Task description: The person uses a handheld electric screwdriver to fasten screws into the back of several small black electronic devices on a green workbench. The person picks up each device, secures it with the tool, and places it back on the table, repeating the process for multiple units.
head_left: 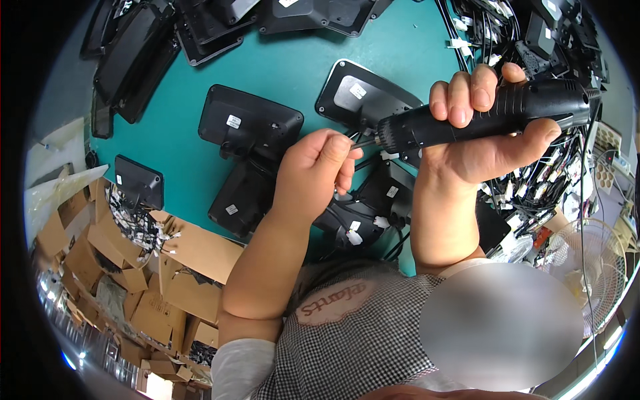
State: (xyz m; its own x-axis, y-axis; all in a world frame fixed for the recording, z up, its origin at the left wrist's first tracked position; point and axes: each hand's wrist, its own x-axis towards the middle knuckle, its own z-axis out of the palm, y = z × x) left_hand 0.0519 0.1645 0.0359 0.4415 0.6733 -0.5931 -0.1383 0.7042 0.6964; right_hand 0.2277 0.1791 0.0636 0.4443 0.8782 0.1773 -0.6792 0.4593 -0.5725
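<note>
A black electric screwdriver [460, 123] lies across my right hand [490, 127], whose fingers wrap over its body with the thumb along the near side. Its thin metal bit [365, 143] points left, to the fingertips of my left hand [317, 163]. Thumb and fingers of that hand are pinched together at the bit's tip; what they hold there is hidden. Beneath and around my hands are black plastic display housings: one [250, 120] left of my left hand, another with a grey panel [357, 90] just beyond the bit, and one [233, 200] beside my left forearm.
More black housings [313, 17] lie along the far side of the green table [173, 160]. Bundled cables with white connectors [533, 173] crowd the right side. A small black screen [139, 180] sits at the left edge, above open cardboard boxes [153, 307]. A fan [580, 267] stands at right.
</note>
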